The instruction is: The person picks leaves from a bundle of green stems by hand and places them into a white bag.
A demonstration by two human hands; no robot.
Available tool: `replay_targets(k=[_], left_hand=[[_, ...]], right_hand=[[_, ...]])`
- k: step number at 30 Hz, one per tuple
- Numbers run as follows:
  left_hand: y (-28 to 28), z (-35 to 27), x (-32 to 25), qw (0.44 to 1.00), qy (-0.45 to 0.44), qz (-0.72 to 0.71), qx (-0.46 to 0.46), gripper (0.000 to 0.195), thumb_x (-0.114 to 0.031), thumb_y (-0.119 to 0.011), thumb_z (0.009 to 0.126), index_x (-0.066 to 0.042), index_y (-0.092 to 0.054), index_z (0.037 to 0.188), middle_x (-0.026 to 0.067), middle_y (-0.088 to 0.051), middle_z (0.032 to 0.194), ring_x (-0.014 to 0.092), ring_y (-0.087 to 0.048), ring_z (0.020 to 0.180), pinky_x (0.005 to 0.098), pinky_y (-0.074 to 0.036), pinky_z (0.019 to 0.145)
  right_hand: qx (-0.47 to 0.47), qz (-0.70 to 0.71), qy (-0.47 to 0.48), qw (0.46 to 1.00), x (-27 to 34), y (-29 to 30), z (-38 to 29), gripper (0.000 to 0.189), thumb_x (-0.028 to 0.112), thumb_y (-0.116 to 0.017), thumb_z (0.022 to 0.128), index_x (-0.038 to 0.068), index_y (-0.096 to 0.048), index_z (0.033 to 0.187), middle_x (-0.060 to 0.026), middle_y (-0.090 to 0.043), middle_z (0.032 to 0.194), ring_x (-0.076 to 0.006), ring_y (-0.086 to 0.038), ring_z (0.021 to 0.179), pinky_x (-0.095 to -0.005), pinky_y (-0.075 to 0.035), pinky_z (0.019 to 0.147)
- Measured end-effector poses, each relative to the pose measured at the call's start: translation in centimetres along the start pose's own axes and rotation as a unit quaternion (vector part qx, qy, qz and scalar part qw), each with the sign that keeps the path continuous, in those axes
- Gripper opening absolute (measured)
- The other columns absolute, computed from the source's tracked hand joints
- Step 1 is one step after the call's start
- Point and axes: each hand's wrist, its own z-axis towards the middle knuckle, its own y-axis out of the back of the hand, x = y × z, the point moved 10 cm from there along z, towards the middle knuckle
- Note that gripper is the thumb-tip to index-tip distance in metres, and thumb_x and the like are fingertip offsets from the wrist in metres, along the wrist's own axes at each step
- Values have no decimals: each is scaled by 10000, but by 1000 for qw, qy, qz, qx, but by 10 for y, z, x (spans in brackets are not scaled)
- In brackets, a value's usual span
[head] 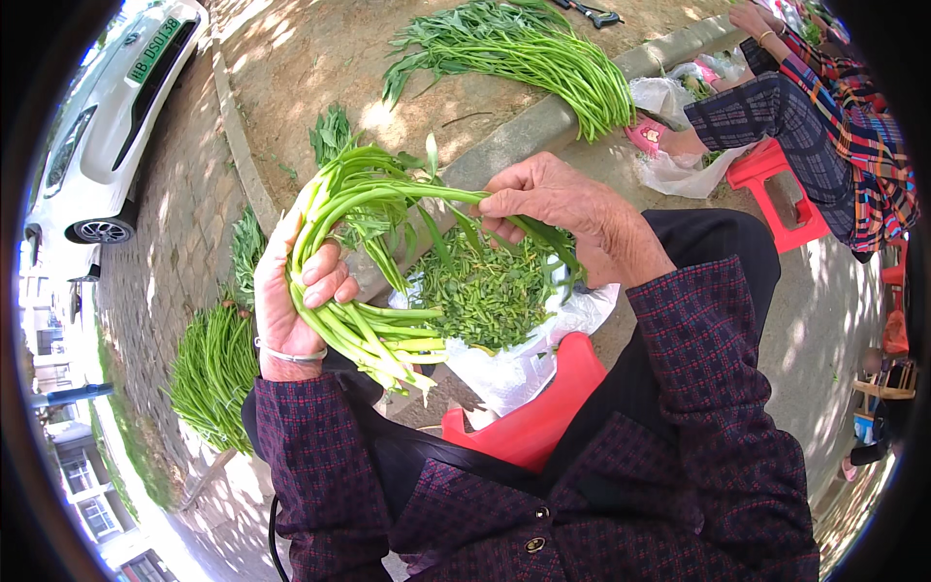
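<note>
My left hand (305, 291) grips a bunch of leafy green stems (342, 193) that look like water spinach. Their pale cut ends point right, below my fingers. Between thumb and fingers of my right hand (545, 204) is one stem (429, 190) of the bunch, bent across from the left, with leaves hanging below. Beneath both hands sits a white plastic bag (509, 371) full of chopped green pieces (487, 291), beside a red plastic stool (534, 418) between my knees.
A large pile of long stems (524, 65) lies across the stone curb (524, 142) ahead. More stems (214, 371) lie on the paving at left. Another person's leg (771, 138) and red stool (774, 193) are at right. A white car (109, 145) stands at far left.
</note>
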Motion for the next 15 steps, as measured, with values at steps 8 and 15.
replay_targets(k=[8, 15], left_hand=[[-5, 1, 8, 999, 28, -9, 19, 378, -332, -315, 985, -30, -521, 1080, -35, -348, 512, 79, -350, 365, 266, -359, 450], [-3, 7, 23, 993, -8, 111, -34, 330, -354, -432, 953, -42, -507, 1031, -26, -399, 530, 84, -350, 375, 283, -414, 469]], right_hand=[[-222, -176, 186, 941, 37, 35, -11, 323, 207, -632, 772, -56, -628, 960, -101, -664, 834, -159, -627, 778, -277, -498, 705], [-156, -60, 93, 982, 26, 3, -14, 319, 267, -572, 862, -38, -649, 918, -100, -665, 805, -152, -637, 778, -269, -506, 707]])
